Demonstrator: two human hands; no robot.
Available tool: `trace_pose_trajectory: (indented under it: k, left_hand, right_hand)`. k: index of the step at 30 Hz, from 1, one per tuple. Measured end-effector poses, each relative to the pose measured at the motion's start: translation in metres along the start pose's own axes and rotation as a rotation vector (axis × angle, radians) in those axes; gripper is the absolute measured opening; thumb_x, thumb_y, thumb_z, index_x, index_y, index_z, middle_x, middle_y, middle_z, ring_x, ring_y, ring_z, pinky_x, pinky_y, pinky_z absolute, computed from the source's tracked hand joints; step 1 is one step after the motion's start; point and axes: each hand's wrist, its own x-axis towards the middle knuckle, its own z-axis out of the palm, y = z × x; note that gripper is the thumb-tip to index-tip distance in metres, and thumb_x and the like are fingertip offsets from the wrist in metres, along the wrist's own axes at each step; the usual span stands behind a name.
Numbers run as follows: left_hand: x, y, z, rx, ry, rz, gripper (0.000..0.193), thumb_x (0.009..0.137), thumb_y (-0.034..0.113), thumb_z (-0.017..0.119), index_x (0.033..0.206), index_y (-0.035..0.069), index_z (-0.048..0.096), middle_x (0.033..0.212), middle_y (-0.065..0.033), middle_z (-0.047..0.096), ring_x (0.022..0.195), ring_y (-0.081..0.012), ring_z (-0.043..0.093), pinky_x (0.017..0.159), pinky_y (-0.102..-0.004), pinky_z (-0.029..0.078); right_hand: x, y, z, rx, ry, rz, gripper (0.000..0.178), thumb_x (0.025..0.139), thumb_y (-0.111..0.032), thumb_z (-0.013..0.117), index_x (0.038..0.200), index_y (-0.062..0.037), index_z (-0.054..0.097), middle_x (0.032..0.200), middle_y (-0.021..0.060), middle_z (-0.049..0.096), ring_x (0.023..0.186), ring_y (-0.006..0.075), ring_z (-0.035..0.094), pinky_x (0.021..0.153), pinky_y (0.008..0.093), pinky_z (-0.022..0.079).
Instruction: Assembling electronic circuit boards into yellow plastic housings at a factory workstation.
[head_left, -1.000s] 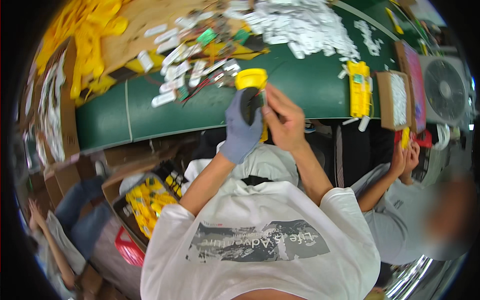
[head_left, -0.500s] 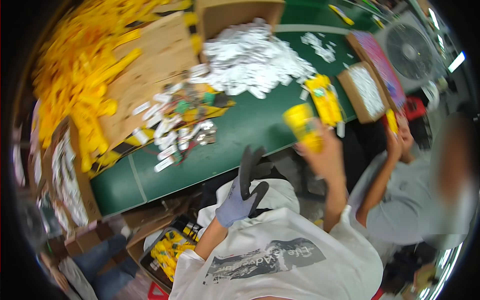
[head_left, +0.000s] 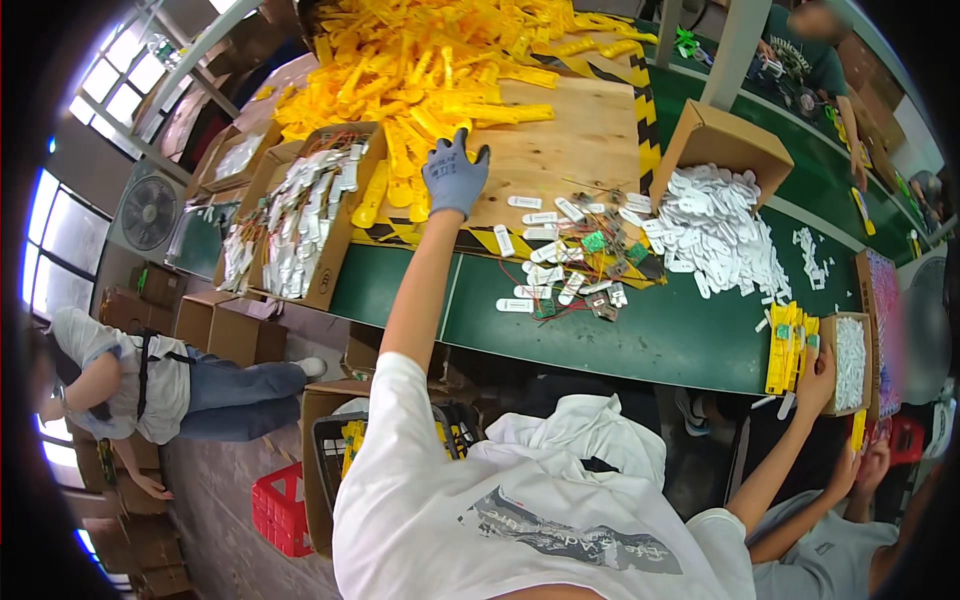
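Observation:
My left hand (head_left: 455, 178), in a grey glove with dark fingertips, reaches out over the near edge of a heap of yellow plastic shells (head_left: 430, 75). Its fingers are apart, with the tips against the shells; nothing shows lifted in it. On the right, my bare right hand (head_left: 817, 382) is at the side of a small stack of yellow shells (head_left: 787, 350) with green circuit boards in them. Its fingers are bent around the edge shell of that stack, partly hidden.
White oval covers (head_left: 705, 225) spill from a tipped cardboard box (head_left: 725, 140). Wired circuit boards (head_left: 595, 242) lie mid-table. Boxes of white parts stand left (head_left: 310, 225) and right (head_left: 851, 365). A co-worker's hands (head_left: 862, 465) hold a yellow shell beside my right arm.
My view has swung left. My left hand has gone from near my body out to the yellow heap. My right hand has carried a yellow shell to the small stack.

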Motion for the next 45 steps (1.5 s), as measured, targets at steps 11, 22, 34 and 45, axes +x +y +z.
trace_pose_trajectory:
  k: [11,22,34,45]
  left_hand:
    - [0.009,-0.020,0.012,-0.127,-0.623,0.442,0.048,0.072,0.024,0.064,0.116,0.007,0.052,0.107,-0.0174,0.058,0.099,-0.0317,0.057,0.084,-0.0375,0.046]
    - [-0.038,0.002,-0.054,-0.308,0.403,0.474,0.022,0.078,0.015,0.063,0.094,0.002,0.057,0.093,-0.0151,0.059,0.088,-0.0277,0.059,0.078,-0.0336,0.046]
    - [-0.234,0.038,-0.107,-1.743,-0.167,-0.512,0.023,0.088,0.017,0.047,0.107,0.004,0.049,0.085,-0.0133,0.057,0.079,-0.0258,0.059,0.075,-0.0383,0.049]
    - [-0.348,0.040,-0.104,-1.562,-1.764,-0.346,0.056,0.082,0.008,0.063,0.130,0.006,0.035,0.109,-0.0061,0.056,0.104,-0.0156,0.053,0.094,-0.0298,0.040]
  right_hand:
    - [-0.096,-0.195,0.039,0.524,-0.396,-0.427,0.021,0.081,-0.009,0.062,0.100,-0.0022,0.062,0.089,0.0102,0.063,0.083,0.0185,0.061,0.075,0.0260,0.046]
    - [-0.077,-0.268,0.142,0.378,-0.353,-0.427,0.023,0.076,-0.020,0.065,0.092,-0.0050,0.063,0.089,0.0117,0.063,0.077,0.0289,0.062,0.067,0.0386,0.048]
    - [-0.074,-0.284,0.129,1.513,-0.244,0.075,0.016,0.081,-0.006,0.065,0.090,0.0059,0.059,0.085,0.0069,0.062,0.080,0.0105,0.061,0.069,0.0208,0.049]
    - [-0.079,-0.277,0.051,1.837,-0.584,-0.079,0.017,0.084,-0.003,0.059,0.099,0.0033,0.055,0.095,0.0093,0.061,0.087,0.0160,0.062,0.080,0.0263,0.051]
